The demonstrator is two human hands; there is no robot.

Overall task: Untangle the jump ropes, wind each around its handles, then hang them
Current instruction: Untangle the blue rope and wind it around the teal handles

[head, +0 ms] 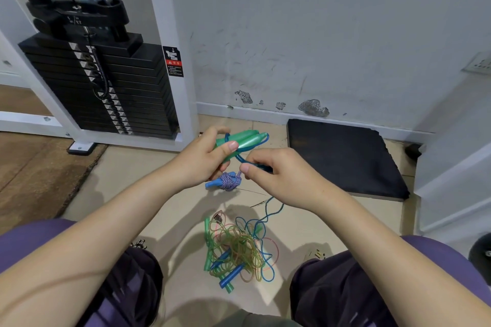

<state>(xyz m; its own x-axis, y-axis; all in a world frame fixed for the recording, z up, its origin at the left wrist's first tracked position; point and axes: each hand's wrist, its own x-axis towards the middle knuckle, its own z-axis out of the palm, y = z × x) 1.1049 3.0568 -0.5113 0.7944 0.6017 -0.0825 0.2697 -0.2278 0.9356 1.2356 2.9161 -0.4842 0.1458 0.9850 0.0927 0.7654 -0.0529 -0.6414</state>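
A white wall point(332, 34) faces you, with a black weight stack point(106, 87) at far left and a dark mat point(342, 159) on the floor to the right. You are seated, knees apart. Between your feet lies a tangle point(239, 249) of green, blue and yellowish ropes with several handles buried in it. Farther out, a wound purple rope point(229, 180) rests on the floor.

Your left hand point(202, 162) grips two green handles point(244, 141) held together, their long axis running left to right and pointing toward the mat. Your right hand point(276, 175), just right of and below them, pinches the blue cord point(240, 156) that loops over the handles. From that hand the cord drops down toward the tangle, so the next wrap would probably pass across the handles' width.

Your right fingers hide the cord's path through the hand. Which handles belong to which rope in the tangle is hard to make out.
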